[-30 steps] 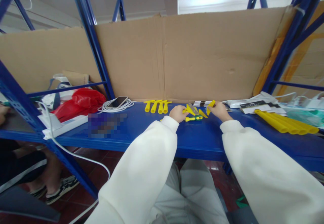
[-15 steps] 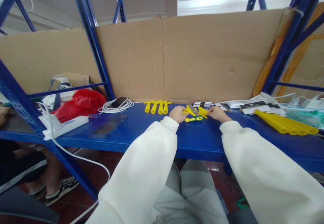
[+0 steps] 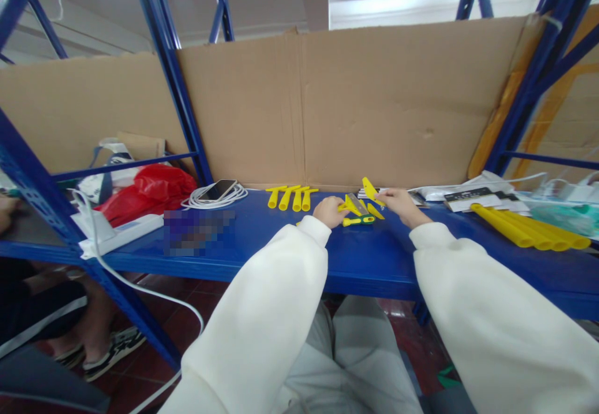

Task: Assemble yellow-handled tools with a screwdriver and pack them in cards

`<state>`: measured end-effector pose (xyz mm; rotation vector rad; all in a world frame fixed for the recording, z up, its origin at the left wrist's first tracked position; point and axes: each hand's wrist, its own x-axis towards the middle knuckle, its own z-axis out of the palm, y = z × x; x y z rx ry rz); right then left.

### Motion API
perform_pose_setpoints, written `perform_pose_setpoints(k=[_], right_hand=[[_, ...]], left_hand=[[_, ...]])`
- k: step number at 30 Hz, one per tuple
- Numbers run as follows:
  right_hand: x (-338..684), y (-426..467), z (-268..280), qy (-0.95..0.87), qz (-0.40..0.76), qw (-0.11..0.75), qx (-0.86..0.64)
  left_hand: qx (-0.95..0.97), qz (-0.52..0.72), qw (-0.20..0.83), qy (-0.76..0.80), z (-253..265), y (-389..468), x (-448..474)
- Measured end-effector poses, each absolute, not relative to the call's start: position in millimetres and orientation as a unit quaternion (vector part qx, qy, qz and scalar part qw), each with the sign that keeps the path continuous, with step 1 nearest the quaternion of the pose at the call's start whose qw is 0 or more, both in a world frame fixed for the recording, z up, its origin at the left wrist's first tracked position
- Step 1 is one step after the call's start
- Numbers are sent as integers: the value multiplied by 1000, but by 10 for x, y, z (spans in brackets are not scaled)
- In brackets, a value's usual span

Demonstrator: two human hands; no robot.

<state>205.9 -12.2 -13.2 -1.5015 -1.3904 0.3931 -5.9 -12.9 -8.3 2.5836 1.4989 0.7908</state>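
Observation:
At the middle of the blue shelf, my left hand (image 3: pixel 330 211) is closed on a yellow scraper head (image 3: pixel 350 203) with a flat grey metal part on it. My right hand (image 3: pixel 403 207) pinches a flat yellow triangular plastic plate (image 3: pixel 371 190), tilted up above the shelf. Below that plate lies another yellow plastic piece (image 3: pixel 375 211). A green-and-yellow handled tool (image 3: pixel 359 220), perhaps a screwdriver, rests just in front of the scraper head. Several yellow tube-shaped handles with flat crosspieces (image 3: pixel 296 199) stand in a row left of my left hand.
Yellow tubes (image 3: pixel 528 230) and black-and-white packets (image 3: pixel 472 198) lie at right. To the left are a phone (image 3: pixel 218 190) on a coiled white cable (image 3: pixel 194 199), a power strip (image 3: pixel 124 236) and a red bag (image 3: pixel 147 192). Cardboard (image 3: pixel 374 108) backs the shelf. Another person's legs (image 3: pixel 88 308) show lower left.
My right hand has lifted a yellow plate up off the shelf and tilted it, leaving a similar yellow piece beneath. My left hand stays in place on the scraper head.

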Motion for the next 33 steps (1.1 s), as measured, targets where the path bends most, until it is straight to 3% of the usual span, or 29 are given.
perform_pose_setpoints(k=[5,9,33], right_hand=[[1906,-226,-75,-609,295,488,-552],[1859,-285,-57,-633,323,458,-533],[1665,-232,-107,-638,207,454,-587]], left_hand=[[833,263,39,485,-94,-128,-57],[834,265,45,482,-102,-126,-53],[845,251,33,471,-85,-122,-52]])
